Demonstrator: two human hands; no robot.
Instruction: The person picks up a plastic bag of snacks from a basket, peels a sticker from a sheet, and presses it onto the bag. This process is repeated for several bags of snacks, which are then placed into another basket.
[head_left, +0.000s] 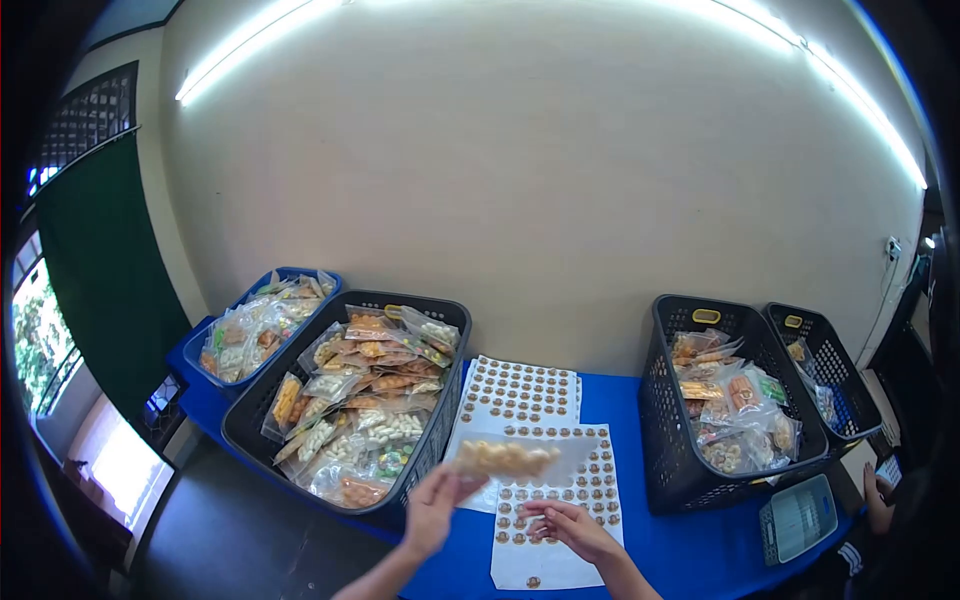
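Note:
My left hand point(433, 508) grips one end of a clear plastic snack packet point(508, 458) with pale, round pieces inside. The packet is held level above sheets of round stickers. Just below and to its right is my right hand point(572, 530), its fingers stretched out and slightly curled over the front sticker sheet point(540, 572). I cannot make out whether a small sticker is on its fingertips. Behind the packet lies another sticker sheet point(520, 390), with rows of small brown round labels on white.
A large black basket point(455, 345) full of snack packets stands left, with a blue basket point(225, 375) beyond it. Right are a black basket point(660, 400) of packets, a smaller black basket point(850, 390) and a small grey-green basket point(800, 515). Another person's hand point(878, 490) shows far right.

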